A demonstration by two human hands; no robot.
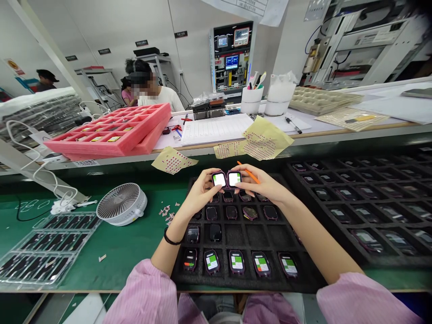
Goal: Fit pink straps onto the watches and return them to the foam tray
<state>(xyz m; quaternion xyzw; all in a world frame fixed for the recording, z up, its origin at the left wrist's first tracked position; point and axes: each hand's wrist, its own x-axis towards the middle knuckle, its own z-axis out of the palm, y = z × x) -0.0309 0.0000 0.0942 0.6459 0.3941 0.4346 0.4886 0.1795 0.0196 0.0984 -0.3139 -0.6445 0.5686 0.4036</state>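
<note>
My left hand [205, 189] grips a smartwatch body [219, 179] with a lit white and green screen, its thumb on the glass. Close beside it, a second lit smartwatch body [234, 179] is in my right hand [258, 182]. An orange stick-like tool [248, 172], perhaps a pen or pick, is also tucked in the right hand's fingers. Both hands are above a black foam tray [231, 235]. Dark-screened watch bodies [231, 212] sit in its middle pockets, and several lit ones [236, 262] fill the front row. The tray's far rows are partly hidden by my hands.
More watch bodies lie in a black tray [324, 218] at right. On the left are a white fan [122, 204], clear trays of black parts [50, 245] and small scraps [167, 212]. A shelf [202, 145] ahead bears pink foam trays [111, 130]. Co-workers [160, 96] are beyond.
</note>
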